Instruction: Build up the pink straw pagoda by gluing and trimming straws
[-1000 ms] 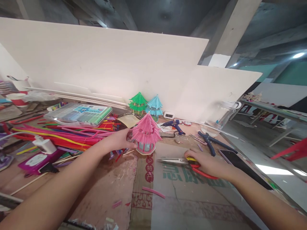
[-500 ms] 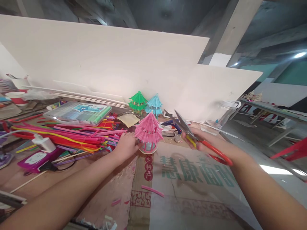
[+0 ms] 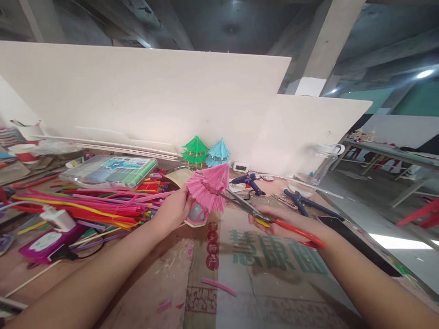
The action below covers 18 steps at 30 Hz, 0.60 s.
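Note:
My left hand (image 3: 173, 209) grips a pink model pagoda (image 3: 207, 191) made of fringed straws and tilts it to the right above the cardboard sheet (image 3: 260, 269). In my right hand (image 3: 274, 224) are red and yellow handled scissors (image 3: 260, 214), and their blades point left and reach the pink roof fringe. A green pagoda (image 3: 195, 150) and a blue pagoda (image 3: 218, 152) stand at the back against the white board.
A heap of coloured straws (image 3: 85, 203) and a clear plastic case (image 3: 109, 171) lie at the left. A blue glue gun (image 3: 248, 182), blue pliers (image 3: 303, 203), a black phone (image 3: 356, 244) and a glass jar (image 3: 317, 164) sit at the right. Pink offcuts (image 3: 219, 287) lie on the cardboard.
My right hand lifted the scissors off the cardboard and brought their blades to the pink pagoda. My left hand raised and tilted the pagoda to the right.

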### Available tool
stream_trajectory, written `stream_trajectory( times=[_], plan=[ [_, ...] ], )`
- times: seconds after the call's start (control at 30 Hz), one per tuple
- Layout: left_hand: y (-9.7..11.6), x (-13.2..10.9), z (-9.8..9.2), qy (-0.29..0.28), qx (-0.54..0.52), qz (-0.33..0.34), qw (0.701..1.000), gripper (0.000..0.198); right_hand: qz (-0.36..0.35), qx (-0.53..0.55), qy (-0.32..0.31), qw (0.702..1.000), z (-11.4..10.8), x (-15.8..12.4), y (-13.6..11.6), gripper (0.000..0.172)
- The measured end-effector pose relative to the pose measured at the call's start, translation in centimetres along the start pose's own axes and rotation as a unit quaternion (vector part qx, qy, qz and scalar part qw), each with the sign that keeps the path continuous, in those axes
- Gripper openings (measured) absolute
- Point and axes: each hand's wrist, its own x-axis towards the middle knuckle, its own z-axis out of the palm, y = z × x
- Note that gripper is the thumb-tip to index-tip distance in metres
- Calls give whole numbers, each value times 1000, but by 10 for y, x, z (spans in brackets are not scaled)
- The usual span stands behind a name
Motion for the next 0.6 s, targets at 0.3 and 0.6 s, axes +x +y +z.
stream_trajectory(
  times=[0.3, 0.6],
  plan=[
    [-4, 2, -17, 62, 43, 22, 997, 17, -10, 36, -51, 998, 5, 3, 2, 41],
    [6, -2, -15, 49, 35, 60, 996, 21, -37, -4, -45, 998, 10, 8, 6, 44]
  ],
)
